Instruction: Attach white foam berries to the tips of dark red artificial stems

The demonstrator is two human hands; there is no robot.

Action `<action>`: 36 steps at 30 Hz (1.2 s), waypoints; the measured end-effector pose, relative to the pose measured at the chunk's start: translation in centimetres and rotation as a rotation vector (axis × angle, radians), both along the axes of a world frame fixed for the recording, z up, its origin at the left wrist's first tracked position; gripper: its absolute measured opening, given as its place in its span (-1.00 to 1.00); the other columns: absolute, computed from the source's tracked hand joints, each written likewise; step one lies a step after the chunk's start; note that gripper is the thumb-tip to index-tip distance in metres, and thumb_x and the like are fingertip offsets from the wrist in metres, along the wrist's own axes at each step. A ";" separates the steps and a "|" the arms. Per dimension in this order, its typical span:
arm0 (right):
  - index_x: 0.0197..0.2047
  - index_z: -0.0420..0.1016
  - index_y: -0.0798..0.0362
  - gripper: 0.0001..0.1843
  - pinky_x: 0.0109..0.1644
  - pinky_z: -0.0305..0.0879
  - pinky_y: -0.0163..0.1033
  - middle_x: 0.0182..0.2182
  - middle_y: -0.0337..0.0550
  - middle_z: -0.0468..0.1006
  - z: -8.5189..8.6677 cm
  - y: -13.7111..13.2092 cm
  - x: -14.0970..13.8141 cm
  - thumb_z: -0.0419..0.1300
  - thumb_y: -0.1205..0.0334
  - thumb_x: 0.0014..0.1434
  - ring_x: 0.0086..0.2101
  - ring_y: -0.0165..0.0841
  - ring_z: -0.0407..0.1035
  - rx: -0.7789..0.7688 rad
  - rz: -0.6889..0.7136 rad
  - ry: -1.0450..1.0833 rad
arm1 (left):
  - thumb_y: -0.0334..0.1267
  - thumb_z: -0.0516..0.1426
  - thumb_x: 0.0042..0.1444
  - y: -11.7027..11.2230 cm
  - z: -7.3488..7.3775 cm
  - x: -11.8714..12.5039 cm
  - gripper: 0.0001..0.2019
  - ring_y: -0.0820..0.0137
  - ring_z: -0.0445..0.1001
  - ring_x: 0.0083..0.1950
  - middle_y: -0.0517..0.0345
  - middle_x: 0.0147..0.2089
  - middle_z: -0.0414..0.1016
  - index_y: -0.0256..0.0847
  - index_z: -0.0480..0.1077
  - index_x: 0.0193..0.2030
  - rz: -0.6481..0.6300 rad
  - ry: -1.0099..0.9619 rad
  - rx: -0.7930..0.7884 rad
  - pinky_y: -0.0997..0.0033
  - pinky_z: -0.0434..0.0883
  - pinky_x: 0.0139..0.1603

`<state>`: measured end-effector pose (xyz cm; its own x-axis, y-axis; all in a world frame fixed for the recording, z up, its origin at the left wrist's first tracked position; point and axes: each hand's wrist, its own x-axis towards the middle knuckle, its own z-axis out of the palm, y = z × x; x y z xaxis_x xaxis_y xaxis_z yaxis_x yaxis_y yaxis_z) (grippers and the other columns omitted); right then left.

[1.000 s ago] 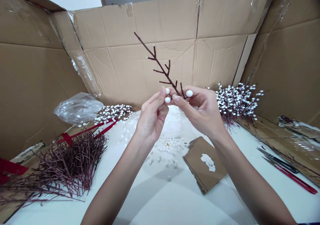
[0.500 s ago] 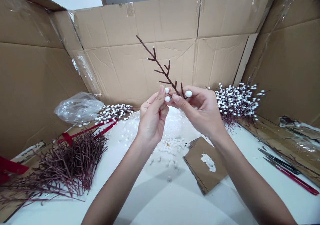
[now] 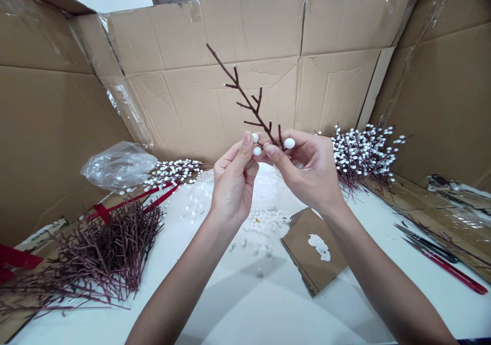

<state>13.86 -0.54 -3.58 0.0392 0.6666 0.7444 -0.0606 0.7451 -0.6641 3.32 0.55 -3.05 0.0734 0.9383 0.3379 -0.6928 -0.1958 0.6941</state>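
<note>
A brown artificial twig (image 3: 255, 110) with several short side stems is held up in front of the cardboard wall, its long end tilted to the upper left. My right hand (image 3: 312, 168) pinches its lower part between thumb and fingers. One white foam berry (image 3: 289, 143) sits on a stem beside those fingers. My left hand (image 3: 236, 178) is closed, thumb and forefinger pinching a white berry (image 3: 255, 138) at a lower side stem. Just under it, a second white berry (image 3: 257, 151) shows between the hands. White dabs mark some bare stem tips.
Loose white berries (image 3: 264, 222) lie on the white table. Right of them is a cardboard piece (image 3: 307, 268) with white glue (image 3: 319, 246). Bare twigs (image 3: 115, 253) are heaped left; berried twigs (image 3: 364, 153) stand back right. Black-and-red tweezers (image 3: 448, 263) lie far right; a plastic bag (image 3: 118, 165) is back left.
Both hands keep their hold on the twig and berry, almost in the same place. The twig's upper end has risen slightly, and the whole view has shifted a little.
</note>
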 end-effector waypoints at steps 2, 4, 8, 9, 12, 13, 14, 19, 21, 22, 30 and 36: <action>-0.58 0.18 0.04 -0.62 -0.35 0.37 -0.29 -0.60 -0.33 0.21 0.0 0.0 -0.1 0.28 0.11 0.07 -0.48 -0.45 0.28 0.004 -0.001 0.008 | -0.34 0.20 0.11 0.0 0.0 0.1 -0.86 0.69 0.37 -0.50 0.23 -0.50 0.44 -0.36 0.52 -0.41 0.009 -0.006 -0.011 0.76 0.36 -0.36; -0.59 0.17 0.05 -0.63 -0.36 0.37 -0.29 -0.60 -0.32 0.23 -0.1 -0.1 -0.1 0.27 0.16 0.08 -0.48 -0.45 0.29 0.010 -0.007 0.011 | -0.35 0.21 0.10 -0.1 0.0 0.1 -0.87 0.69 0.36 -0.51 0.23 -0.51 0.44 -0.36 0.53 -0.41 0.014 -0.008 -0.017 0.76 0.37 -0.37; -0.58 0.18 0.05 -0.67 -0.39 0.37 -0.33 -0.60 -0.35 0.20 -0.2 0.0 -0.2 0.23 0.30 0.11 -0.50 -0.49 0.29 0.046 -0.014 0.033 | -0.31 0.22 0.09 0.0 -0.2 0.2 -0.86 0.70 0.36 -0.51 0.25 -0.52 0.43 -0.35 0.53 -0.40 0.007 -0.003 0.001 0.77 0.36 -0.37; -0.58 0.17 0.06 -0.67 -0.41 0.35 -0.34 -0.61 -0.36 0.18 -0.2 0.1 -0.2 0.22 0.32 0.11 -0.51 -0.50 0.28 0.048 -0.016 0.041 | -0.31 0.21 0.10 0.0 -0.2 0.2 -0.86 0.71 0.36 -0.51 0.25 -0.52 0.43 -0.34 0.53 -0.40 0.005 -0.002 0.007 0.78 0.36 -0.37; -0.58 0.16 0.06 -0.67 -0.51 0.26 -0.38 -0.61 -0.36 0.17 -0.2 0.1 -0.2 0.22 0.33 0.11 -0.52 -0.50 0.27 0.033 -0.019 0.052 | -0.29 0.22 0.10 0.0 -0.3 0.2 -0.85 0.71 0.36 -0.50 0.24 -0.50 0.44 -0.34 0.54 -0.40 0.006 0.007 0.012 0.77 0.36 -0.36; -0.58 0.16 0.06 -0.67 -0.53 0.22 -0.39 -0.61 -0.36 0.17 -0.2 0.1 -0.2 0.23 0.32 0.10 -0.52 -0.50 0.28 0.034 -0.024 0.053 | -0.29 0.23 0.08 0.0 -0.3 0.2 -0.86 0.70 0.37 -0.49 0.24 -0.49 0.45 -0.33 0.54 -0.40 0.011 0.008 0.015 0.76 0.36 -0.35; -0.58 0.15 0.06 -0.66 -0.54 0.20 -0.39 -0.61 -0.36 0.17 -0.3 0.1 -0.2 0.23 0.31 0.10 -0.53 -0.50 0.27 0.037 -0.032 0.052 | -0.28 0.24 0.07 0.0 -0.3 0.2 -0.86 0.70 0.37 -0.49 0.24 -0.49 0.45 -0.33 0.54 -0.41 0.015 0.008 0.017 0.75 0.37 -0.35; -0.60 0.12 0.06 -0.65 -0.51 0.21 -0.40 -0.63 -0.39 0.16 -0.3 0.1 -0.3 0.20 0.35 0.10 -0.59 -0.57 0.14 0.058 -0.111 0.019 | -0.26 0.26 0.04 0.0 -0.4 0.3 -0.86 0.68 0.37 -0.48 0.25 -0.51 0.44 -0.31 0.54 -0.40 0.028 0.010 0.028 0.72 0.39 -0.33; -0.60 0.10 0.05 -0.64 -0.54 0.19 -0.42 -0.63 -0.39 0.15 -0.2 0.1 -0.3 0.20 0.37 0.10 -0.60 -0.58 0.13 0.066 -0.121 0.015 | -0.26 0.27 0.03 0.0 -0.4 0.3 -0.87 0.68 0.38 -0.48 0.25 -0.50 0.44 -0.30 0.55 -0.40 0.030 0.013 0.031 0.72 0.39 -0.33; -0.60 0.10 0.05 -0.64 -0.54 0.19 -0.43 -0.63 -0.39 0.14 -0.2 0.1 -0.4 0.20 0.38 0.09 -0.60 -0.58 0.14 0.070 -0.117 0.018 | -0.25 0.27 0.02 0.1 -0.4 0.2 -0.87 0.68 0.38 -0.48 0.25 -0.50 0.44 -0.30 0.55 -0.40 0.030 0.014 0.030 0.72 0.39 -0.33; -0.61 0.12 0.05 -0.63 -0.44 0.41 -0.39 -0.62 -0.37 0.14 -0.1 0.1 -0.3 0.22 0.39 0.09 -0.55 -0.53 0.27 0.032 0.015 0.101 | -0.24 0.25 0.06 -0.1 -0.3 0.4 -0.85 0.66 0.39 -0.48 0.26 -0.53 0.42 -0.29 0.54 -0.41 0.046 0.030 0.021 0.70 0.39 -0.34; -0.63 0.16 0.06 -0.63 -0.45 0.44 -0.43 -0.63 -0.37 0.17 0.3 0.1 -0.1 0.26 0.37 0.06 -0.57 -0.56 0.26 -0.024 0.081 0.143 | -0.23 0.23 0.09 -0.4 -0.3 0.5 -0.83 0.66 0.43 -0.45 0.26 -0.52 0.44 -0.29 0.54 -0.42 0.048 0.044 0.023 0.70 0.41 -0.28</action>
<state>13.80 -0.40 -3.24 0.0889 0.6895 0.7188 -0.2148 0.7180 -0.6621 3.82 0.16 -3.37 0.0436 0.9333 0.3565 -0.6509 -0.2441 0.7188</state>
